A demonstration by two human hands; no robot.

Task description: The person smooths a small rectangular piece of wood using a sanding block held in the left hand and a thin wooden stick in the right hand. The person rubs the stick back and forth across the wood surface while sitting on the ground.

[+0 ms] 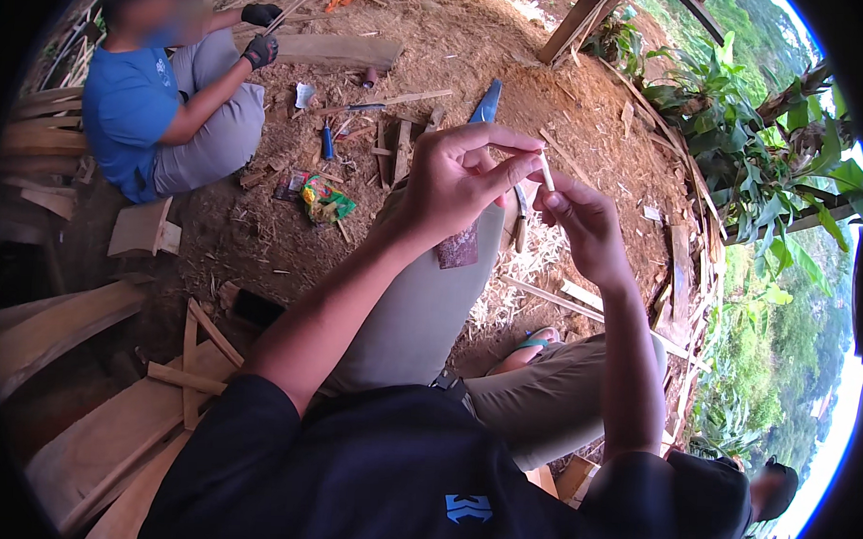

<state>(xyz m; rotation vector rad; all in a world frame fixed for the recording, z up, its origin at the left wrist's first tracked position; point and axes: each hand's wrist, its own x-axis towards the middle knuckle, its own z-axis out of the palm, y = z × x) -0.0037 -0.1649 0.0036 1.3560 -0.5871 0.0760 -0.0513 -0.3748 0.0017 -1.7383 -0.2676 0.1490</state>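
Pale, thin stick (548, 171) is up in front of the knees, slightly tilted. Left hand (459, 171) pinches its upper end, thumb and index; right hand (588, 223) has the lower part at the fingertips. Rust-coloured flat piece (459, 250) on left thigh. Blue-handled tool (328, 141) on the ground, left. Co-worker (133, 107) seated upper left, dark gloves (261, 51) on.

Green plants (745, 138) border the shaving-strewn dirt floor (458, 52).

Earth floor (603, 128), wood shavings (543, 252), colorful packet (327, 200)
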